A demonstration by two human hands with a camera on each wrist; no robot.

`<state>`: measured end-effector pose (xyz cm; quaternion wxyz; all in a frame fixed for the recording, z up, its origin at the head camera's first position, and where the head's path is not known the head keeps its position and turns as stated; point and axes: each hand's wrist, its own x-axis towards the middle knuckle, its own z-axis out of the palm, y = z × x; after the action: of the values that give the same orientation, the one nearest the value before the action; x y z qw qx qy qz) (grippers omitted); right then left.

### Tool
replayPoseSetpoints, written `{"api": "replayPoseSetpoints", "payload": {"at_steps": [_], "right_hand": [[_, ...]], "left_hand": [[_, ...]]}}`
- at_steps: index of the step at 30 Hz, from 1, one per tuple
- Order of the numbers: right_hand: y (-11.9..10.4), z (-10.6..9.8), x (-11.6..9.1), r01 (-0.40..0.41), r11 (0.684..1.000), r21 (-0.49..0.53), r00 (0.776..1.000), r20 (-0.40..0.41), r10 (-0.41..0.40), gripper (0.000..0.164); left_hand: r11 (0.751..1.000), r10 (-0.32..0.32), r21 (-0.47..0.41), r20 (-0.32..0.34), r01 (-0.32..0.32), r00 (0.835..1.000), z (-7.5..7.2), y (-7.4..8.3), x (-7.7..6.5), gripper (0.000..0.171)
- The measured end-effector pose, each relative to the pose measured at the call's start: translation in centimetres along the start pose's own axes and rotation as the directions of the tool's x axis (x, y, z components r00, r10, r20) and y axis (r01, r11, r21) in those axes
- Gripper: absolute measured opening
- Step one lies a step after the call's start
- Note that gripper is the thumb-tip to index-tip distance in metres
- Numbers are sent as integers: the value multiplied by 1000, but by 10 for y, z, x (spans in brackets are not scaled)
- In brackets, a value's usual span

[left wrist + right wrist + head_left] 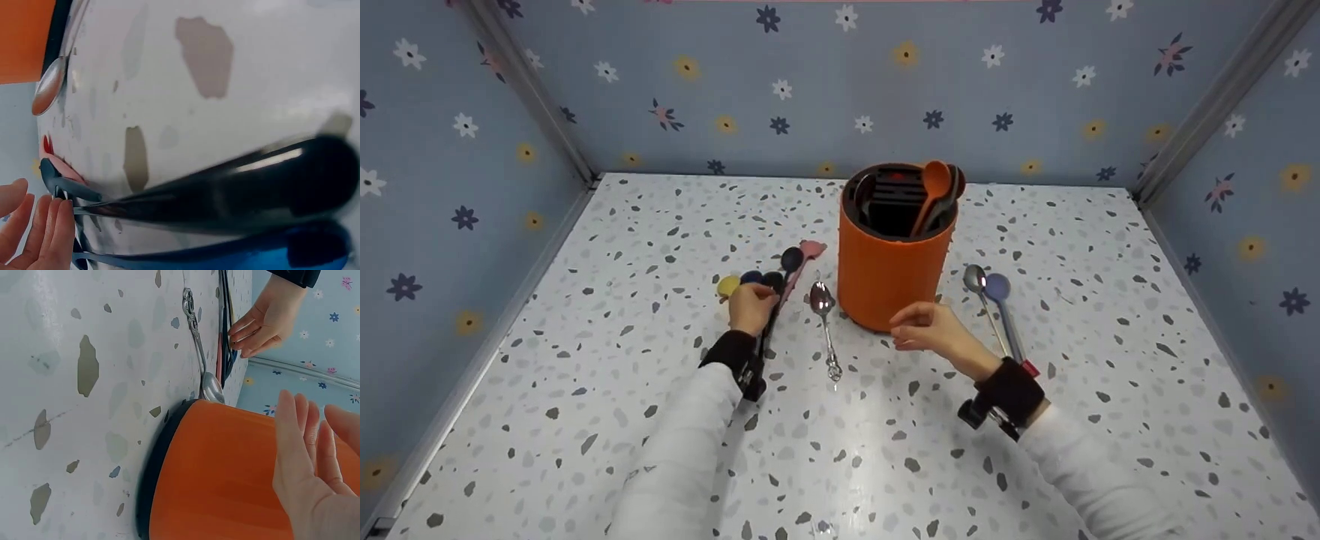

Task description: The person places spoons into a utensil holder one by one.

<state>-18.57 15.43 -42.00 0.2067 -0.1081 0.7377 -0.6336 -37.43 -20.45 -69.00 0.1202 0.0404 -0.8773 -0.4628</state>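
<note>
On the left of the table my left hand (751, 309) hovers at a group of spoons, fingers loosely bent, right by a black spoon (790, 260). The heads of a yellow spoon (728, 286), a dark blue spoon (751, 277) and a pink spoon (812, 248) show around it. In the left wrist view a gap shows between thumb and fingers, close to the long black handle (236, 185) and a blue handle (225, 260). My right hand (934, 330), relaxed and holding nothing, is in front of the orange utensil holder (889, 281). An ornate silver spoon (822, 300) lies between the hands.
Inside the holder stand an orange spoon (936, 180) and dark utensils. To its right lie a plain silver spoon (975, 279) and a purple spoon (997, 287) with a red tag. Flower-patterned walls (855, 90) enclose the speckled white table (607, 300) at the back and sides.
</note>
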Motion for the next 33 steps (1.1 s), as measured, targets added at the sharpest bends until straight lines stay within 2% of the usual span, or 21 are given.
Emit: {"api": "replayPoseSetpoints", "payload": {"at_steps": [1, 4, 6, 7, 9, 12, 14, 15, 16, 18, 19, 21, 23, 26, 28, 31, 33], "right_hand": [[1, 0, 0, -6, 1000, 5, 1000, -1, 6, 28], [6, 1, 0, -27, 1000, 4, 1000, -4, 27, 28], [9, 1, -1, -36, 999, 4, 999, 0, 36, 28], [10, 1, -1, -38, 999, 0, 999, 2, 38, 29], [13, 0, -1, -39, 999, 1, 999, 8, 38, 30], [17, 0, -1, -32, 999, 8, 999, 13, 32, 31], [19, -1, -1, -29, 999, 15, 999, 18, 29, 32], [20, -2, -1, -29, 999, 17, 999, 20, 28, 32], [20, -2, -1, -31, 999, 19, 999, 19, 31, 32], [20, -3, -1, -31, 999, 16, 999, 19, 31, 31], [20, -3, -1, -33, 999, 17, 999, 19, 33, 31], [21, -3, -2, -37, 999, 18, 999, 16, 37, 31], [22, -3, -2, -40, 999, 20, 999, 14, 40, 31], [24, -3, -3, -44, 999, 22, 999, 11, 44, 32], [25, -2, -3, -47, 999, 21, 999, 8, 47, 32], [26, -2, -3, -55, 998, 24, 999, 4, 54, 32], [27, -3, -3, -60, 998, 32, 998, 4, 60, 32]], "left_hand": [[999, -24, 21, 19, 24, 1000, -10, 24, -11, 20], [996, -41, 80, 30, 39, 999, -50, 125, -59, 14], [992, -51, 121, 29, 47, 998, -71, 178, -85, 15], [987, -71, 146, 38, 64, 997, -79, 199, -95, 16], [979, -68, 195, 33, 60, 997, -84, 220, -106, 15], [970, -51, 241, 46, 39, 998, -83, 227, -109, 13], [972, 0, 234, 62, -15, 998, -81, 223, -107, 11], [969, 36, 243, 45, -46, 998, -70, 204, -97, 9], [965, 71, 252, 36, -78, 997, -58, 181, -86, 8], [954, 107, 280, 18, -108, 994, -27, 123, -57, 5], [948, 128, 291, 12, -126, 992, -12, 91, -41, 3], [939, 131, 322, -2, -123, 991, 23, 23, -7, 4], [939, 97, 331, 24, -99, 995, 42, -14, 13, 8], [938, 63, 339, 49, -76, 997, 57, -45, 29, 13], [933, 30, 357, 61, -50, 998, 60, -53, 34, 15], [930, -10, 368, 73, -17, 997, 56, -46, 31, 18], [927, -30, 376, 78, -2, 997, 48, -29, 24, 20]]}}
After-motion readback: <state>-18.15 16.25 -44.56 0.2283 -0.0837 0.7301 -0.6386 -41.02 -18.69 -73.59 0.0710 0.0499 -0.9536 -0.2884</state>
